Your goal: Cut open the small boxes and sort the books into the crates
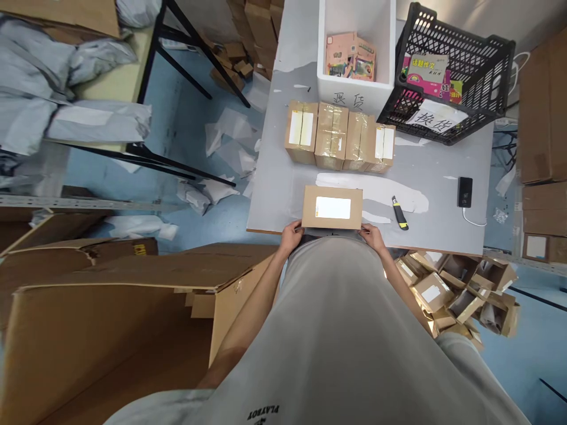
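A small brown cardboard box [332, 223] with a white label [333, 208] lies at the table's front edge, right before my body. My left hand [291, 236] is closed at its near left corner, fingers curled against the side. At the near right corner my right hand [372, 236] grips in the same way; the fingertips of both hands are partly hidden. To the right of the box a black and yellow utility knife [399, 213] rests on the table. Behind it stands a row of several taped cardboard boxes [331, 136].
On the grey table [283, 195] stand a white bin [354, 94] and a black crate [460, 71], both containing printed boxes or books. A phone [465, 192] with a cable lies right. Large open cartons [110, 283] are at left; opened small boxes [460, 289] pile below right.
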A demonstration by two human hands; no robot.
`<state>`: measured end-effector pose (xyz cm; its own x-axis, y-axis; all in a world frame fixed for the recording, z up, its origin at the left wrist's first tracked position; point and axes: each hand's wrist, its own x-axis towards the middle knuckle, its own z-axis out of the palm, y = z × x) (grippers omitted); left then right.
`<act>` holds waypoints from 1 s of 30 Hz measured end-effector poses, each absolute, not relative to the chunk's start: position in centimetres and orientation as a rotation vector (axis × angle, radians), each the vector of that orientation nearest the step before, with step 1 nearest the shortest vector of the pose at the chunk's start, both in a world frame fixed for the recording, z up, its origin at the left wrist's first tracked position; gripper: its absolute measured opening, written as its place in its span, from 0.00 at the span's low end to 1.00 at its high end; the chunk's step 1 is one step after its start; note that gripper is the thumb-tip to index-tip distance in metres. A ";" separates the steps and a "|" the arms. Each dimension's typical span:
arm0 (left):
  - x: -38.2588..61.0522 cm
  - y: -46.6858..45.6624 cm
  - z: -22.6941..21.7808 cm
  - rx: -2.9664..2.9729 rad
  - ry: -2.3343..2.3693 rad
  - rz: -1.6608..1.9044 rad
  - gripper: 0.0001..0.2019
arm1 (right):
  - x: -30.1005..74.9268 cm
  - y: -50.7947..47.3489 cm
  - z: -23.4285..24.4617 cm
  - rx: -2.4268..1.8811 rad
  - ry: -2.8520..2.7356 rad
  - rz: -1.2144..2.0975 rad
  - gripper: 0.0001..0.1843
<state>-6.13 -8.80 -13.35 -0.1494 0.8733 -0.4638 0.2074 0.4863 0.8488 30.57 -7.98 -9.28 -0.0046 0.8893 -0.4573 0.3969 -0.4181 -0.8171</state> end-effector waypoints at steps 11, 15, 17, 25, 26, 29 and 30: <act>-6.7 -4.1 -8.0 1.127 1.666 0.976 0.25 | 30.5 -2.0 -3.7 -1.716 -1.393 1.122 0.33; -6.7 -3.3 -6.6 1.184 1.700 0.976 0.24 | 30.5 -0.7 -2.2 -1.737 -1.429 1.093 0.34; -6.5 -3.4 -6.7 1.160 1.710 0.959 0.23 | 30.2 -0.7 -2.3 -1.763 -1.440 1.077 0.35; -6.1 -3.7 -10.0 0.942 1.704 0.940 0.24 | 30.5 -1.9 -5.9 -1.797 -1.389 1.161 0.38; -6.2 -3.7 -10.6 0.902 1.695 0.937 0.24 | 30.8 -2.1 -6.4 -1.801 -1.343 1.198 0.37; -6.4 -4.3 -12.1 0.849 1.706 0.897 0.21 | 31.5 -2.9 -7.9 -1.866 -1.252 1.246 0.32; -6.4 -4.6 -12.5 0.856 1.712 0.879 0.20 | 31.5 -3.2 -8.3 -1.889 -1.244 1.245 0.29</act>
<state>-6.42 -4.56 -12.52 -0.2612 0.8576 -0.4430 0.1400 0.4877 0.8617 31.53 -3.18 -8.34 0.1413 0.9073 -0.3961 0.3955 -0.4185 -0.8176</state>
